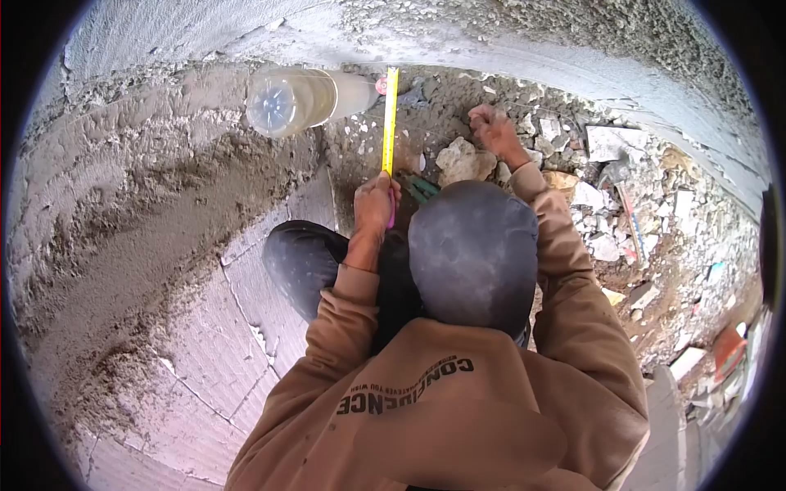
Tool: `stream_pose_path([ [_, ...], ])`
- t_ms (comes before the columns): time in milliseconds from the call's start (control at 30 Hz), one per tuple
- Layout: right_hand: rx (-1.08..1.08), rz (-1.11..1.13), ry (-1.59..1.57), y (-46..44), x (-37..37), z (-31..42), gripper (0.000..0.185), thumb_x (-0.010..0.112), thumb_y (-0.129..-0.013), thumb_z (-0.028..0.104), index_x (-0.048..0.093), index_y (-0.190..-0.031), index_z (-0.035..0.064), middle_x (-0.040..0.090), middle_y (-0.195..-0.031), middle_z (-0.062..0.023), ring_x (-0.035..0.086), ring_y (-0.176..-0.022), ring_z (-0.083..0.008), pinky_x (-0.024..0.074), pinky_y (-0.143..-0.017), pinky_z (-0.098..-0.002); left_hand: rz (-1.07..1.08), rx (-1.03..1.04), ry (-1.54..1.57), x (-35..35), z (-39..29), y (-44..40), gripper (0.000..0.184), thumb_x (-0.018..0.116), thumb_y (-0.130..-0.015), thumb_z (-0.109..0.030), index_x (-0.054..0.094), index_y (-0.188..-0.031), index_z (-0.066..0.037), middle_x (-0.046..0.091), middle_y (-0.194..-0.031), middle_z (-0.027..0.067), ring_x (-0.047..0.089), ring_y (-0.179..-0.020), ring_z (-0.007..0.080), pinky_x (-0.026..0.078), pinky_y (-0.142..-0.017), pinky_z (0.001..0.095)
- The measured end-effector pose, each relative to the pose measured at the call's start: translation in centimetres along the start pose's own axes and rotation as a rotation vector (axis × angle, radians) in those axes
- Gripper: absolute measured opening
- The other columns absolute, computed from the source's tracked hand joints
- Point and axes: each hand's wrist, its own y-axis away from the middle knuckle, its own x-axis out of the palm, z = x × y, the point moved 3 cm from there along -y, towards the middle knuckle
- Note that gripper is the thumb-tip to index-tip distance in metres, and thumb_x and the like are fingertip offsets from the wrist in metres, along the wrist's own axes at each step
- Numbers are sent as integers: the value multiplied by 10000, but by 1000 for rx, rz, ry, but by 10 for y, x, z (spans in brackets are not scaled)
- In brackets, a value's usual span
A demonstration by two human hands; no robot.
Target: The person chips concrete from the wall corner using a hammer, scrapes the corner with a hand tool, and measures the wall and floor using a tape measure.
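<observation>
My left hand (374, 200) is closed around the lower end of a yellow tape measure (390, 123). Its blade stretches from my fist to the foot of the rough wall. A pink strip (392, 214) shows beside the fingers, its kind unclear. My right hand (494, 132) is raised over the rubble near the wall with its fingers curled; whatever they may pinch is too small to make out. Left of the tape, a large clear plastic bottle (295, 102) lies on its side, its reddish cap (381, 86) close to the blade. A green-handled tool (422, 188) lies by my knee, partly hidden.
A pale rock (465, 162) sits below my right hand. Broken stone and tile pieces (606, 204) cover the ground at the right. Spread wet mortar (164, 229) lies along the left, beside floor tiles (217, 344). The plastered wall (491, 74) curves across the top.
</observation>
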Motion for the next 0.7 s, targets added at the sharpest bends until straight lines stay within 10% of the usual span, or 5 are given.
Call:
stream_pose_path([
  [700,47,26,-159,4,0,10,121,576,-892,13,679,-955,5,656,-775,-13,571,-699,-98,462,-612,-256,-10,10,3,-1,12,-24,399,437,-1024,-309,645,-792,-59,607,-675,37,549,-534,135,423,-508,292],
])
